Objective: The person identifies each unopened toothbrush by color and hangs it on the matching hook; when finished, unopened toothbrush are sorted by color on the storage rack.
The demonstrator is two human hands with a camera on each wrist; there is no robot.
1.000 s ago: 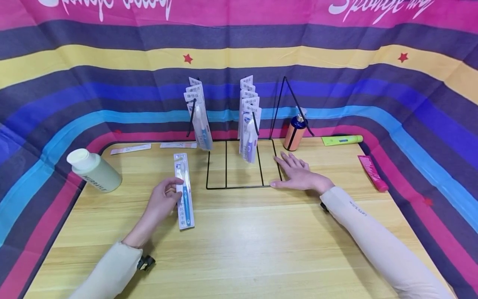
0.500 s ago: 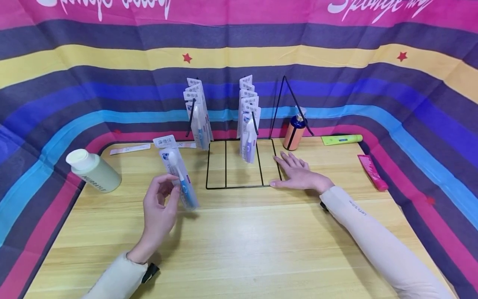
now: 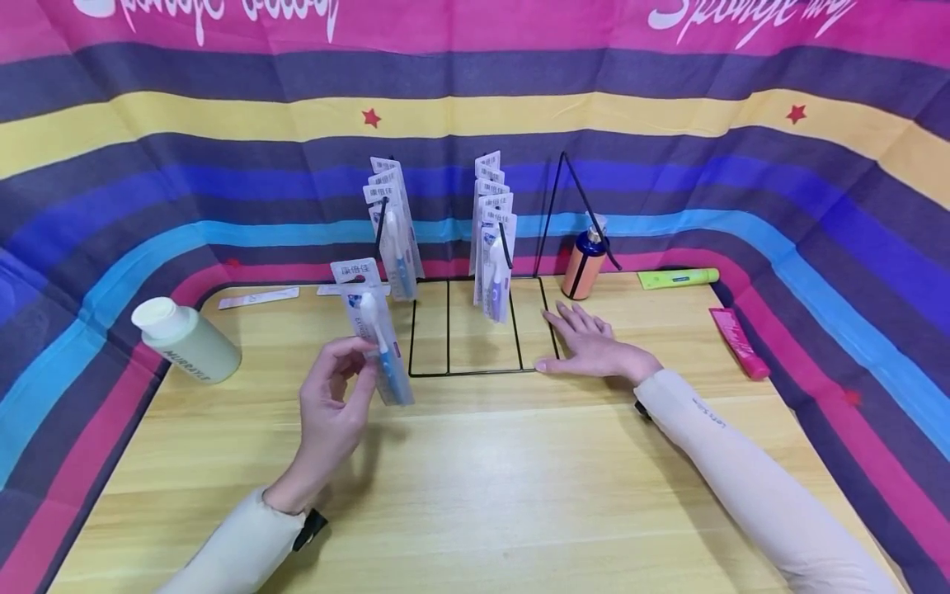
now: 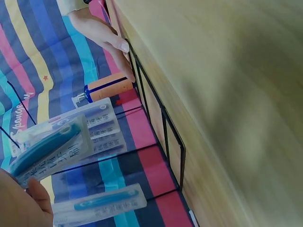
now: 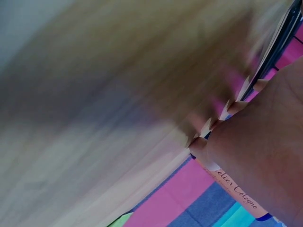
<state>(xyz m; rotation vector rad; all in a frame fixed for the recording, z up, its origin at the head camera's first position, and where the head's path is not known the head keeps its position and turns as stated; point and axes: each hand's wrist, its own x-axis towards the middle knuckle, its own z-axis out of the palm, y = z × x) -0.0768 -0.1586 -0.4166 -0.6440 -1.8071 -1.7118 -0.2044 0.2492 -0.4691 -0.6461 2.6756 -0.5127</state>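
Observation:
My left hand point(image 3: 334, 404) pinches a packaged toothbrush point(image 3: 389, 355) with a blue handle, raised off the table and tilted slightly. In the left wrist view, the pack's blue handle point(image 4: 47, 146) shows above my fingers. In front of it stands a black wire display rack point(image 3: 467, 374). Similar toothbrush packs hang from its left hook point(image 3: 401, 256) and its middle hook point(image 3: 496, 272). My right hand point(image 3: 594, 346) rests with spread fingers at the right end of the rack's base. In the right wrist view, my right hand point(image 5: 260, 137) partly hides the rack.
A pale green bottle point(image 3: 196, 346) leans at the left. An orange and blue pump bottle point(image 3: 584, 268) stands behind my right hand. A green tube point(image 3: 679, 279) and a pink tube point(image 3: 740, 345) lie at the right. Two flat packs, one a slim pack point(image 3: 260, 298), lie at back left.
My left hand has lifted the toothbrush pack off the table, turned it to stand more upright, and moved it right toward the rack. The right hand has stayed in place.

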